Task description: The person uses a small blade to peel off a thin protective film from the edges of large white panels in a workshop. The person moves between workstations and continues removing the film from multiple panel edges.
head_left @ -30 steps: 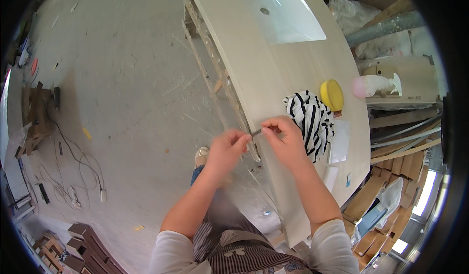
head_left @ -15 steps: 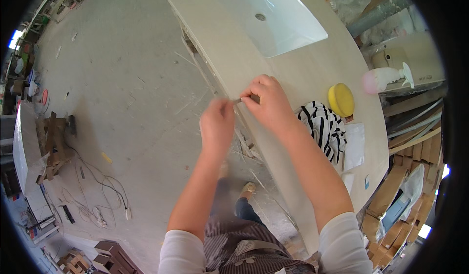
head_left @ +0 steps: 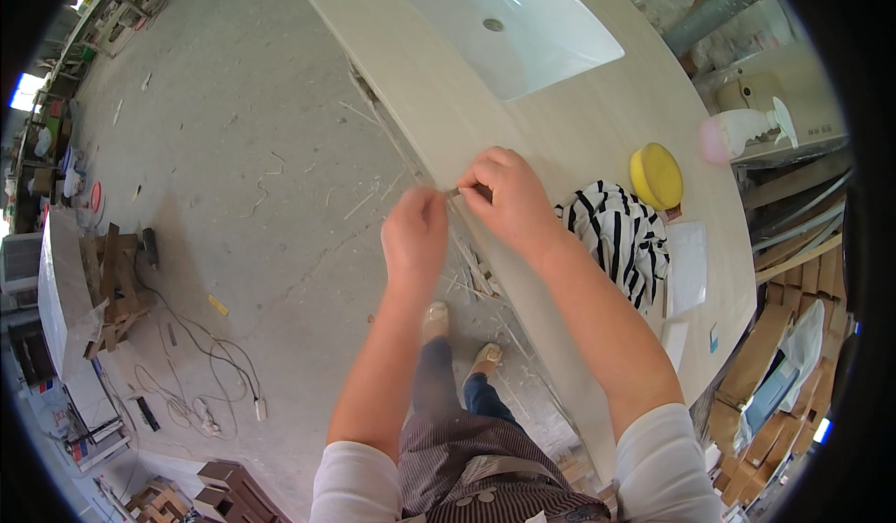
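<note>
Grip: your right hand (head_left: 509, 201) pinches a thin, dark, blade-like tool (head_left: 464, 190) at the frame's centre; your left hand (head_left: 415, 238) is curled shut just beside its tip, though whether it touches the tool is unclear.
Tool: at the near edge of the pale countertop (head_left: 579, 122).
Right of hands: striped cloth (head_left: 621, 238), then a yellow sponge (head_left: 655, 176).
Upper centre: white sink basin (head_left: 523, 24).
Left: concrete floor (head_left: 233, 168) with a white cable (head_left: 201, 374).

left hand (head_left: 417, 238) – fingers curled | right hand (head_left: 509, 196) – pinching, both hands close
</note>
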`<state>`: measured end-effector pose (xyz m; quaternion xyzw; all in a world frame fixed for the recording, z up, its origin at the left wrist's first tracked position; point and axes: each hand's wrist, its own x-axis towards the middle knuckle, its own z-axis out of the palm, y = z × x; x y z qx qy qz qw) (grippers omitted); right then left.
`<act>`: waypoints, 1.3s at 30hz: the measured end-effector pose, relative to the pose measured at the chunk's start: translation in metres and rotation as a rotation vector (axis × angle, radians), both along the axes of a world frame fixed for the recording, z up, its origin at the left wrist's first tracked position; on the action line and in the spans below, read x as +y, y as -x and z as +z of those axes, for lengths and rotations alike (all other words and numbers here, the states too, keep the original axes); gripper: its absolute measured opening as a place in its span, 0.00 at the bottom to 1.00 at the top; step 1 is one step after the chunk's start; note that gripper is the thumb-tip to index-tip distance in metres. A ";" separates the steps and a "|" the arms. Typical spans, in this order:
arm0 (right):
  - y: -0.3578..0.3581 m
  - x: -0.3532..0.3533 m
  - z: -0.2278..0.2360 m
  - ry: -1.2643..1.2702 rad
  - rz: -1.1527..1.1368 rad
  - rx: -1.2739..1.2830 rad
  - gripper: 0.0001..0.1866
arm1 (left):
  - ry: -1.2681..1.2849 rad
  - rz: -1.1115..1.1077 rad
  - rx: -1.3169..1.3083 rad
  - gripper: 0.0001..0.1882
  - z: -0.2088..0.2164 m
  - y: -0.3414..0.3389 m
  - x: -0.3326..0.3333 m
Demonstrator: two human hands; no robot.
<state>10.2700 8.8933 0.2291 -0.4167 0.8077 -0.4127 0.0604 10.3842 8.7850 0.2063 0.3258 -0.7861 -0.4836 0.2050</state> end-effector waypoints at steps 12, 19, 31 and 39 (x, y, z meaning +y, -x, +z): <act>-0.019 0.032 0.008 -0.009 0.033 -0.013 0.03 | -0.027 -0.009 0.009 0.05 -0.005 -0.023 0.031; -0.030 0.052 0.013 -0.056 0.047 0.009 0.06 | -0.118 -0.047 -0.026 0.05 0.007 -0.035 0.047; -0.052 0.087 0.010 -0.064 0.057 0.040 0.06 | -0.136 -0.058 -0.018 0.04 0.008 -0.061 0.081; -0.078 0.122 0.016 -0.078 0.035 -0.007 0.06 | -0.102 -0.085 0.011 0.02 0.012 -0.085 0.116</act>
